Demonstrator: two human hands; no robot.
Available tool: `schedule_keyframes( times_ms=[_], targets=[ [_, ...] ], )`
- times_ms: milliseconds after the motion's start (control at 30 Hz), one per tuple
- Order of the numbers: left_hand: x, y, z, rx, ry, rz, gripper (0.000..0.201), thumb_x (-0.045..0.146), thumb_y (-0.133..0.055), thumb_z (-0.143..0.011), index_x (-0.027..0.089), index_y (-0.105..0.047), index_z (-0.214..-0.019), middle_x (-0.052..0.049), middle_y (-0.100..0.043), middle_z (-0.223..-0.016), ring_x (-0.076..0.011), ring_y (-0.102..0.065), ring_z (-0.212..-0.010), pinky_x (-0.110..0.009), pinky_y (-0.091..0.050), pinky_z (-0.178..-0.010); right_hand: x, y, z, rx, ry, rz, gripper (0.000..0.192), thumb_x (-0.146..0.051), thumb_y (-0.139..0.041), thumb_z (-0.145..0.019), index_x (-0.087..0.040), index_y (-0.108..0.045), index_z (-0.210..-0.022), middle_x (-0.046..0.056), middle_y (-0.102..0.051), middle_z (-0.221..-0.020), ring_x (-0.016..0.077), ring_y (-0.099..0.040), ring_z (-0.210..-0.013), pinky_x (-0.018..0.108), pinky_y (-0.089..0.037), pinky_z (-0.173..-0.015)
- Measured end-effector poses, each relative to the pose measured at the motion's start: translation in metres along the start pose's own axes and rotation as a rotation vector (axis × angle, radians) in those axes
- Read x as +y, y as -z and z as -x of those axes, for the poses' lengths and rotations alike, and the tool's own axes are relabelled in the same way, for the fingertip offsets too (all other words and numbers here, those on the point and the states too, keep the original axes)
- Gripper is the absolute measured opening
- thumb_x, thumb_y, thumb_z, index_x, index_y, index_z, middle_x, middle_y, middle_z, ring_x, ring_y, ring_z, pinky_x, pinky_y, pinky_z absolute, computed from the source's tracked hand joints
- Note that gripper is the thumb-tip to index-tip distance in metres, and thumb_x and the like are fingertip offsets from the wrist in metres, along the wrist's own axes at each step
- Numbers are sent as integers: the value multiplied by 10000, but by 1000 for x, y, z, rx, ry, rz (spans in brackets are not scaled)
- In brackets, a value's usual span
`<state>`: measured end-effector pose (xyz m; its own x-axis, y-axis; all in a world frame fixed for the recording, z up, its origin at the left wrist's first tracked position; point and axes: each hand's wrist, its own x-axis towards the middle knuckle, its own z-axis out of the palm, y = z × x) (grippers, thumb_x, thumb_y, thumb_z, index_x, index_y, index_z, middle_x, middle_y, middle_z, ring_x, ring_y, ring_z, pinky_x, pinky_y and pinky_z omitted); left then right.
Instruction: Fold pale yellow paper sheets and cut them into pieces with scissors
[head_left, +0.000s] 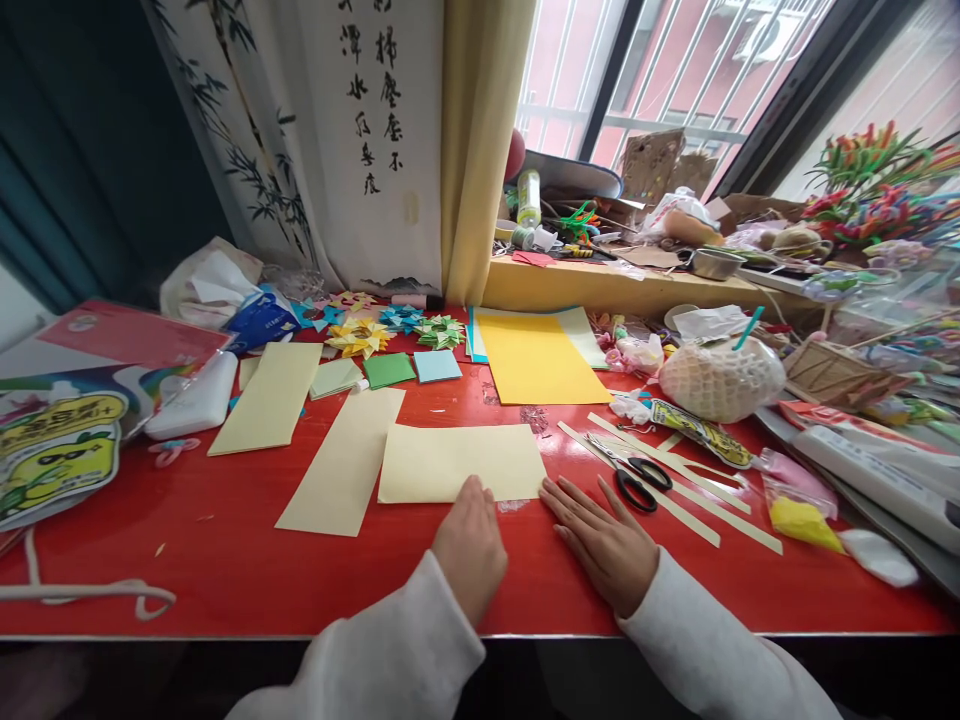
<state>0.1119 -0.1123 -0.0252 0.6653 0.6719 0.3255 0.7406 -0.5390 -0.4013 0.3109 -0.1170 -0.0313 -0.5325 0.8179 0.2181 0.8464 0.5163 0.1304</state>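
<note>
We see our left hand (470,543) lying loosely curled on the red counter (225,560), its fingertips touching the near edge of a pale yellow sheet (461,462) and gripping nothing. Our right hand (604,541) lies flat and open just beside it, fingers spread toward the sheet's right corner, also holding nothing. The sheet lies flat in the middle of the counter, between a longer pale strip (343,462) on its left and black-handled scissors (634,478) resting on thin paper strips (675,480) on its right
</note>
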Motion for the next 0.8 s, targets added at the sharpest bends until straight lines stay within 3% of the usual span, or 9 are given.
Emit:
schedule_keyframes(
  times_ms=[133, 300, 467, 800],
  targets=[
    [-32, 4, 37, -36, 66, -164, 401, -29, -307, -716, 7, -605, -982, -181, -598, -1012, -241, -547, -982, -323, -456, -869, 0, -1, 0, 41, 11, 11, 445, -252, -299, -871, -213, -228, -1308, 14, -365, -1289, 169, -326, -1193, 435, -132, -1032],
    [-52, 6, 67, -32, 91, -136, 441, -26, -227, -756, -4, -593, -1000, -199, -564, -1062, -251, -519, -1019, -336, -451, -878, -1, -2, 0, 55, 2, 22, 445, -250, -297, -869, -224, -231, -1308, 11, -370, -1283, 166, -341, -1186, 427, -102, -1038],
    [-55, 6, 77, -14, 151, -68, 449, 12, -202, -781, -8, -572, -1035, -207, -532, -1107, -261, -483, -1060, -363, -419, -910, -4, -1, 0, 70, -16, 30, 425, -225, -299, -869, -203, -271, -1293, -3, -361, -1283, 159, -334, -1190, 409, -11, -1049],
    [-52, 10, 78, -17, 194, -124, 454, 25, -198, -762, -82, -572, -995, -262, -545, -1058, -293, -510, -1021, -385, -417, -895, -6, -2, 1, 107, -60, 6, 412, -223, -316, -862, -215, -314, -1274, -10, -401, -1263, 168, -361, -1174, 423, -64, -1048]
  ],
)
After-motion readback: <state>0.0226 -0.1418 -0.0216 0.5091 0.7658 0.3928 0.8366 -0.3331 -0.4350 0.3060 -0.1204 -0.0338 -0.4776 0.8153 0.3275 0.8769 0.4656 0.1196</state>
